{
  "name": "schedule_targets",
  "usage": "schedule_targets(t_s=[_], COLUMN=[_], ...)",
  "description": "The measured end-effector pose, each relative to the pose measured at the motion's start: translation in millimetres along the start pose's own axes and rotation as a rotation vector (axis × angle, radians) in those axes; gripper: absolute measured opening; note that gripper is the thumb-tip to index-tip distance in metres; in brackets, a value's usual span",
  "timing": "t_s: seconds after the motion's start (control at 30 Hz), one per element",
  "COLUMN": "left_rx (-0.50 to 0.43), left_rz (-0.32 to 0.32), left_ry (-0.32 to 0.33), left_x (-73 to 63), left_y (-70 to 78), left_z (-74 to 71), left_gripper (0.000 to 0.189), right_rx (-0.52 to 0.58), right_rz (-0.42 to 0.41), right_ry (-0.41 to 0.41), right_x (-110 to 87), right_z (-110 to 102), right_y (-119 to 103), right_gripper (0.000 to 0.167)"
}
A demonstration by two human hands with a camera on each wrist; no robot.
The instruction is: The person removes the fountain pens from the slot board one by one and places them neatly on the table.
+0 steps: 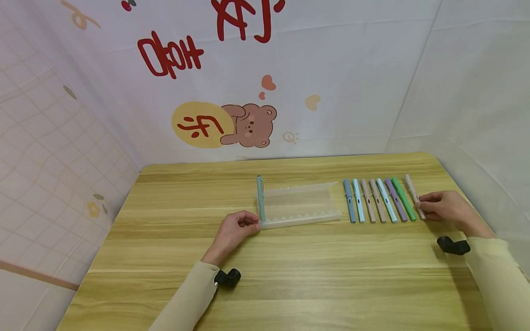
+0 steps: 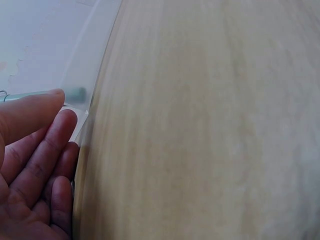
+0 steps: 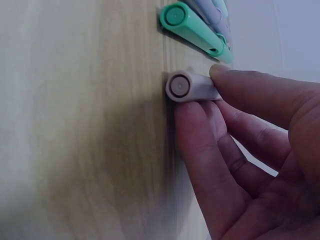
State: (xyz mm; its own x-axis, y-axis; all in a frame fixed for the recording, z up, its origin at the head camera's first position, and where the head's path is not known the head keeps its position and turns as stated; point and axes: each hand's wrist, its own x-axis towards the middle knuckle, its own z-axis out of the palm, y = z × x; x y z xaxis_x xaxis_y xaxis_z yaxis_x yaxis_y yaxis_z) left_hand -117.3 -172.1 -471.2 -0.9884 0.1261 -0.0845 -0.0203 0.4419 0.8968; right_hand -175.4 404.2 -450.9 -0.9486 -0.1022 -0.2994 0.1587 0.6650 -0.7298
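Observation:
A translucent plastic pen rack (image 1: pixel 303 220) with a notched front strip lies on the table. One teal pen (image 1: pixel 260 198) rests in its leftmost notch. My left hand (image 1: pixel 236 232) pinches the rack's front left corner, thumb beside the teal pen's lower end, as the left wrist view shows. At the far right of a row of pens, my right hand (image 1: pixel 449 210) grips a pale beige-pink pen (image 1: pixel 411 189) between thumb and fingers. Up close, in the right wrist view, the round end of this pen (image 3: pixel 180 86) points at the camera, with the green pen (image 3: pixel 195 30) beside it.
Between the rack and my right hand, a row of pens lies side by side: a blue pen (image 1: pixel 349 201), light blue and brownish ones, a purple pen (image 1: pixel 396 199) and the green one. A white printed cloth (image 1: pixel 340 58) hangs behind the wooden table (image 1: pixel 305 272).

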Motion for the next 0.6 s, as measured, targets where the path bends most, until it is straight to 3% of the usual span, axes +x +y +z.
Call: schedule_targets(t_s=[0.6], left_rx=[0.008], left_rz=[-0.015], left_ry=[0.005], left_x=[-0.6], left_y=[1.0], left_z=[0.4], left_gripper=[0.014], right_rx=[0.094], right_rz=[0.034], right_ry=[-0.060], right_x=[0.6], right_z=[-4.8], right_y=[0.5], right_gripper=[0.059])
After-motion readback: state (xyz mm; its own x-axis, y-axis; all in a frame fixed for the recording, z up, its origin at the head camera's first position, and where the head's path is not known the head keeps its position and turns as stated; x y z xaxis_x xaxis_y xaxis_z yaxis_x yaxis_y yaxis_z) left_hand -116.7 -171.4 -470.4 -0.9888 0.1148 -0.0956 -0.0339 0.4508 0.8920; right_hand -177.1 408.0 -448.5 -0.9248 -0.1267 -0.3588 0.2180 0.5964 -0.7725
